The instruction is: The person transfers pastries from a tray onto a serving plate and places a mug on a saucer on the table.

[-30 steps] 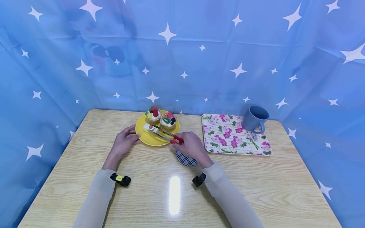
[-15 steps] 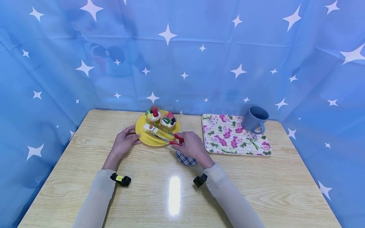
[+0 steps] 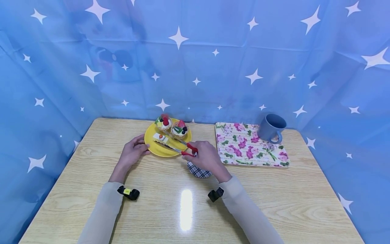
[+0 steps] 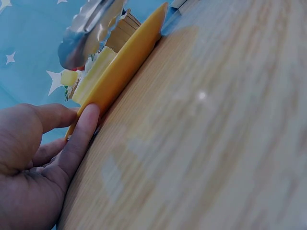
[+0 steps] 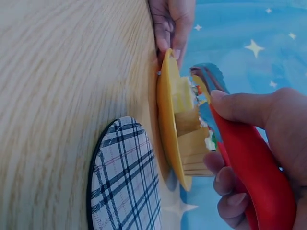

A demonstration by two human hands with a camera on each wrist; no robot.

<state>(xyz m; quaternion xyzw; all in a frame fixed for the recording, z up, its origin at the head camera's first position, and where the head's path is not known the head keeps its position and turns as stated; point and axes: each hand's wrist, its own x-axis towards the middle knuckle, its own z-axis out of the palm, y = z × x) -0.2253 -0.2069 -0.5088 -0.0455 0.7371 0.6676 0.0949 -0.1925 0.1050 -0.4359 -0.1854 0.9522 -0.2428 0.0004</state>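
My left hand point(image 3: 133, 150) pinches the left rim of a yellow plate point(image 3: 155, 149) between thumb and fingers. The right hand point(image 3: 206, 155) holds metal tongs by their red handles point(image 5: 249, 167). The tongs' arms are spread, their tips over the plate near a slice of cake point(image 3: 160, 137). That slice lies on the plate, with white cream, yellow layers and a small orange-red topping. In the left wrist view, one tong tip point(image 4: 88, 33) hangs just above the cake slice point(image 4: 98, 72). Behind it stand two fruit-topped cupcakes point(image 3: 164, 122), also on the plate.
A round plaid coaster point(image 3: 198, 170) lies partly under my right hand. To the right, a floral tray point(image 3: 243, 145) bears a blue-grey mug point(image 3: 271, 127) at its back right corner. A blue star-patterned curtain point(image 3: 195, 61) closes off the table's back and sides.
The tongs' arms have spread apart around the cake slice, which stays on the plate. My right wrist has shifted slightly right. The left hand and plate look unmoved.
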